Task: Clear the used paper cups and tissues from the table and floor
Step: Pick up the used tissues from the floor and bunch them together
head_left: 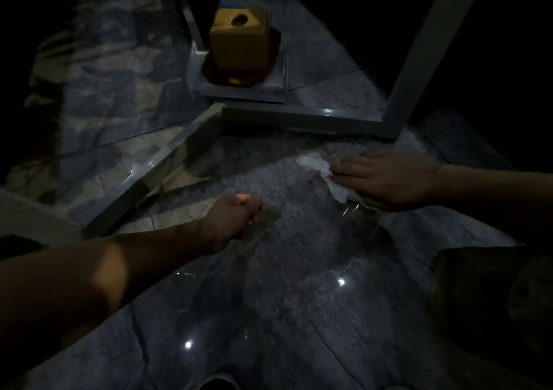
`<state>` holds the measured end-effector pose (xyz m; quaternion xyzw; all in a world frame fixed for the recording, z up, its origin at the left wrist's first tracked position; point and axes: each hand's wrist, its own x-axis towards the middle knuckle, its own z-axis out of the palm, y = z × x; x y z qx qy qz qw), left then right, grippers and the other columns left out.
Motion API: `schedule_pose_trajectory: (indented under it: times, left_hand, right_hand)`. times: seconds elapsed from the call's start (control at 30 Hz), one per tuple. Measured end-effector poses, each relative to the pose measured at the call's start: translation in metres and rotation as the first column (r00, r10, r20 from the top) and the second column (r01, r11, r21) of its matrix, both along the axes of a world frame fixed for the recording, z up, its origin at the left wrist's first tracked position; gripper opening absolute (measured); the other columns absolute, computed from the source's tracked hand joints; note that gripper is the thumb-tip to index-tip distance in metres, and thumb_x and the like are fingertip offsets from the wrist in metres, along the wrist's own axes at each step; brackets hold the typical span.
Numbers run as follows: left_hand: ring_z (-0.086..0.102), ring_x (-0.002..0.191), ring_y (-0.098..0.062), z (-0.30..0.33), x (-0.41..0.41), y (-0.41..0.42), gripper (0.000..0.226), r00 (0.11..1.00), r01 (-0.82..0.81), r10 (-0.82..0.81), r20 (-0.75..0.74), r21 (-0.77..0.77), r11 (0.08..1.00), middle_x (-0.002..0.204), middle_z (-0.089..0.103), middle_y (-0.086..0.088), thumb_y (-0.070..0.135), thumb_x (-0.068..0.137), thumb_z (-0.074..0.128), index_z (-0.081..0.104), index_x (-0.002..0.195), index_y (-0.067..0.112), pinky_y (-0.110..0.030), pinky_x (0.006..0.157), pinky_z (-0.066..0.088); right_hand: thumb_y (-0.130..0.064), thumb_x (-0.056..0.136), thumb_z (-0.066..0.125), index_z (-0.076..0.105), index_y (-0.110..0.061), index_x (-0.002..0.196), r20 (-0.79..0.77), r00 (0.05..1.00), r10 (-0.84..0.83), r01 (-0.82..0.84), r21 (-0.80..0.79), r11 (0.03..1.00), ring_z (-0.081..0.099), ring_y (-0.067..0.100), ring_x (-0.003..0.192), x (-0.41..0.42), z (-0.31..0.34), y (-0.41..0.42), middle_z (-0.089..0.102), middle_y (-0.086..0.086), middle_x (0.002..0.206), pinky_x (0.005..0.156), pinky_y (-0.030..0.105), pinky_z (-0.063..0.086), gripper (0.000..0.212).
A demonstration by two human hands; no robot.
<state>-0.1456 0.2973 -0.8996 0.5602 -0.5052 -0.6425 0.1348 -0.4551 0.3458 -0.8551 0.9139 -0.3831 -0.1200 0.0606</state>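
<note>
A crumpled white tissue point(321, 171) lies on the dark marble floor point(284, 285) near a metal table leg. My right hand point(386, 177) rests flat on the tissue's right end, fingers stretched out over it. My left hand point(236, 219) hovers low over the floor to the left of the tissue, its fingers curled in with nothing visible inside. No paper cup shows in this dim view.
A grey metal frame point(299, 117) with slanted legs crosses the floor behind the hands. A yellow box with a round hole point(239, 41) sits on a small stand beyond it. A dark round rim point(218, 382) shows at the bottom edge.
</note>
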Motion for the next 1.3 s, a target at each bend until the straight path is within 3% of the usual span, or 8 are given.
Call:
schedule_pose_trajectory:
  times: [0.1, 0.27, 0.43, 0.57, 0.8, 0.93, 1.03, 1.3]
  left_hand:
    - [0.036, 0.024, -0.001, 0.004, -0.008, -0.004, 0.057, 0.992, -0.037, 0.042, 0.119, -0.045, 0.998, 0.032, 0.043, 0.009, 0.042, 0.094, 0.06, 0.057, 0.041, 0.02, -0.01, 0.03, 0.025]
    - [0.029, 0.024, -0.004, -0.006, -0.01, -0.01, 0.054, 0.952, -0.268, 0.299, 0.069, -0.286, 0.92, 0.029, 0.032, 0.008, 0.029, 0.097, 0.057, 0.038, 0.048, 0.016, -0.016, 0.037, 0.022]
    - [0.023, 0.033, -0.01, 0.003, -0.01, -0.016, 0.055, 0.96, -0.183, 0.216, -0.176, 0.186, 0.965, 0.042, 0.028, 0.005, 0.052, 0.096, 0.047, 0.031, 0.053, 0.021, -0.017, 0.04, 0.015]
    - [0.042, 0.051, -0.018, 0.013, -0.01, -0.024, 0.063, 0.931, -0.023, 0.183, -0.316, 0.448, 0.894, 0.066, 0.048, -0.007, 0.067, 0.09, 0.036, 0.055, 0.07, 0.011, -0.025, 0.05, 0.028]
    - [0.059, 0.065, -0.025, 0.017, -0.022, -0.022, 0.076, 0.893, 0.13, 0.138, -0.429, 0.54, 0.832, 0.077, 0.063, -0.015, 0.071, 0.087, 0.04, 0.061, 0.11, 0.002, -0.032, 0.061, 0.048]
    - [0.064, 0.106, -0.032, 0.02, -0.028, -0.02, 0.083, 0.851, 0.245, 0.098, -0.516, 0.555, 0.795, 0.124, 0.065, -0.022, 0.072, 0.089, 0.035, 0.063, 0.126, 0.003, -0.041, 0.086, 0.051]
    - [0.062, 0.118, -0.036, 0.024, -0.031, -0.017, 0.084, 0.836, 0.316, 0.072, -0.544, 0.585, 0.747, 0.133, 0.059, -0.024, 0.072, 0.088, 0.037, 0.066, 0.125, 0.002, -0.048, 0.096, 0.05]
    - [0.069, 0.082, -0.029, 0.03, -0.042, -0.007, 0.062, 0.874, 0.275, 0.062, -0.483, 0.595, 0.755, 0.101, 0.069, -0.017, 0.059, 0.086, 0.049, 0.062, 0.118, 0.007, -0.038, 0.069, 0.057]
  right_hand:
    - [-0.03, 0.094, 0.034, 0.043, -0.003, 0.141, -0.004, 1.0, -0.015, 0.015, -0.011, 1.0, 0.051, 0.033, 0.13, 0.004, 0.009, -0.001, 0.047, 0.018, 0.146, 0.103, 0.043, 0.043, 0.055]
    - [-0.029, 0.09, 0.046, 0.05, -0.003, 0.136, 0.015, 1.0, -0.013, 0.013, -0.055, 0.998, 0.057, 0.032, 0.124, 0.009, 0.013, -0.004, 0.054, 0.018, 0.14, 0.1, 0.043, 0.046, 0.053]
    - [-0.029, 0.085, 0.065, 0.045, -0.003, 0.14, 0.039, 0.999, 0.005, -0.003, -0.071, 0.997, 0.053, 0.031, 0.128, 0.012, 0.013, -0.008, 0.05, 0.017, 0.144, 0.102, 0.041, 0.044, 0.063]
    - [-0.032, 0.091, 0.053, 0.035, -0.005, 0.146, 0.051, 0.998, 0.036, -0.032, -0.095, 0.995, 0.045, 0.029, 0.135, 0.017, 0.017, -0.007, 0.041, 0.017, 0.15, 0.108, 0.043, 0.038, 0.063]
    - [-0.033, 0.087, 0.05, 0.022, -0.008, 0.149, 0.087, 0.971, 0.222, -0.212, -0.113, 0.971, 0.037, 0.029, 0.14, 0.035, 0.014, -0.004, 0.034, 0.016, 0.154, 0.114, 0.047, 0.031, 0.072]
    - [-0.036, 0.083, 0.061, 0.031, -0.006, 0.147, 0.106, 0.943, 0.315, -0.298, -0.151, 0.943, 0.038, 0.028, 0.14, 0.049, 0.012, -0.004, 0.038, 0.016, 0.152, 0.112, 0.048, 0.036, 0.076]
    - [-0.038, 0.081, 0.064, 0.036, -0.005, 0.144, 0.078, 0.924, 0.375, -0.36, -0.156, 0.92, 0.037, 0.03, 0.141, 0.056, 0.011, -0.004, 0.039, 0.017, 0.151, 0.11, 0.049, 0.038, 0.077]
    - [-0.038, 0.077, 0.064, 0.05, -0.003, 0.135, 0.042, 0.91, 0.413, -0.405, -0.129, 0.905, 0.043, 0.031, 0.136, 0.058, 0.007, -0.005, 0.053, 0.017, 0.141, 0.115, 0.05, 0.025, 0.069]
